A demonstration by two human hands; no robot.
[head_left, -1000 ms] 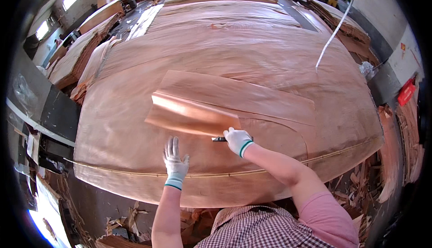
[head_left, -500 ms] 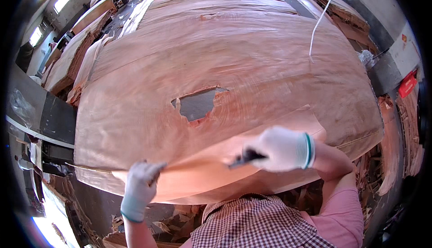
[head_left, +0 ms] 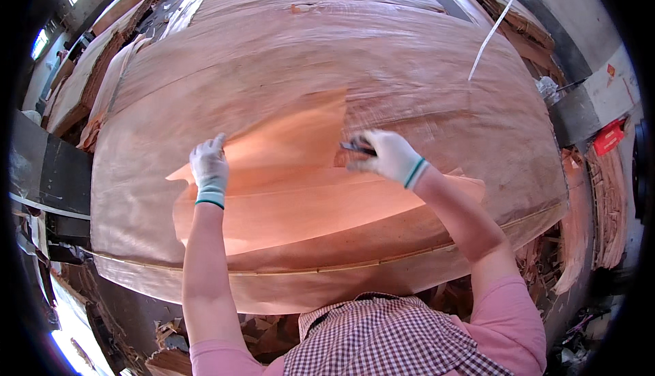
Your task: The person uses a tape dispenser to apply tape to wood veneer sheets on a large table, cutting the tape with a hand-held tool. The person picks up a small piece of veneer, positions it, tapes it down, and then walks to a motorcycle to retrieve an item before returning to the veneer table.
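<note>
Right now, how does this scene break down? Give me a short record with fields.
Left hand: white-gloved, gripping the left part of a raised orange sheet
Right hand: white-gloved, holding a small dark tool right of the raised sheet
Lying piece: paler sheet, nearer the person; whether joined to the raised one, unclear
Underneath: broad pinkish-brown sheet
Near edge: thin rod across it
Floor, lower right: scraps

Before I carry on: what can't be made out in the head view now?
Head view: the surface under the raised orange sheet, covered by it.
Head view: tip of the dark tool, blurred; its grip end, hidden by the right hand.
Head view: palm of the left hand, turned from the camera.
Head view: lower-right clutter, too small and dark.
</note>
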